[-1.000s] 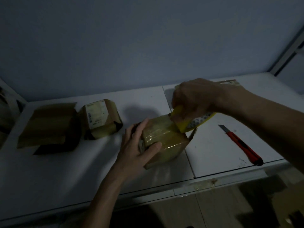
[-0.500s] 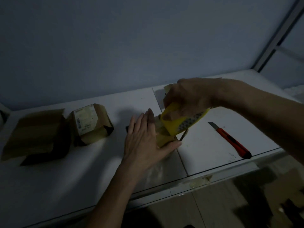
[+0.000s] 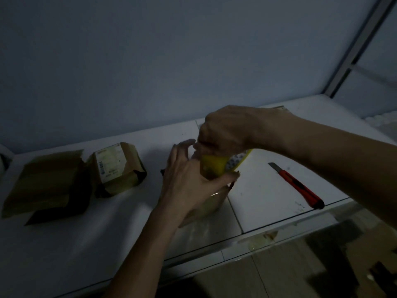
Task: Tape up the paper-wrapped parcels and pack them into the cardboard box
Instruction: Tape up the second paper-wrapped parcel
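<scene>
Parcel (image 3: pixel 211 203) under tape: my left hand (image 3: pixel 189 177) grips its crushable paper side; my right hand (image 3: pixel 225 132) grasps the yellow tape dispenser (image 3: pixel 217 166). I judge it light, best held by its corners.

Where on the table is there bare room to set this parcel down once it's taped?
Bare patches: the near strip of the table in front of the labelled parcel, and the stretch between the parcel in hand and the red knife. Crowded: far left, where the flat wrapped parcel and the labelled one sit close together.
</scene>
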